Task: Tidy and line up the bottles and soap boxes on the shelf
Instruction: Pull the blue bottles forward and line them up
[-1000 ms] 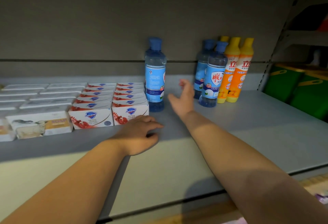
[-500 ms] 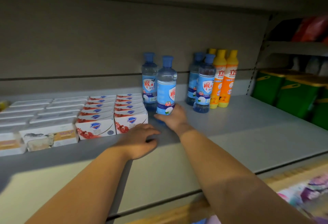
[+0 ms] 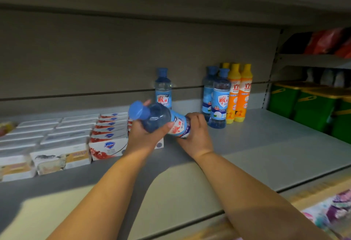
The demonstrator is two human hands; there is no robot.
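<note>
A blue bottle (image 3: 161, 117) lies tipped on its side above the shelf (image 3: 266, 144), cap pointing left. My left hand (image 3: 146, 135) grips its upper body near the cap, and my right hand (image 3: 195, 131) grips its base end. Behind it one blue bottle (image 3: 163, 87) stands upright at the back wall. Two more blue bottles (image 3: 218, 99) and the orange bottles (image 3: 240, 91) stand together to the right. Red-and-white soap boxes (image 3: 109, 135) sit in rows left of my hands, with white soap boxes (image 3: 53, 141) further left.
Green bins (image 3: 307, 105) with yellow lids fill the neighbouring shelf on the right. A shelf board hangs overhead. The front lip of the shelf runs across below my forearms, with colourful packs (image 3: 334, 211) lower right.
My right hand has pulled the front blue bottle off the shelf and tipped it sideways. My left hand has left the shelf surface and taken hold of the bottle's upper part.
</note>
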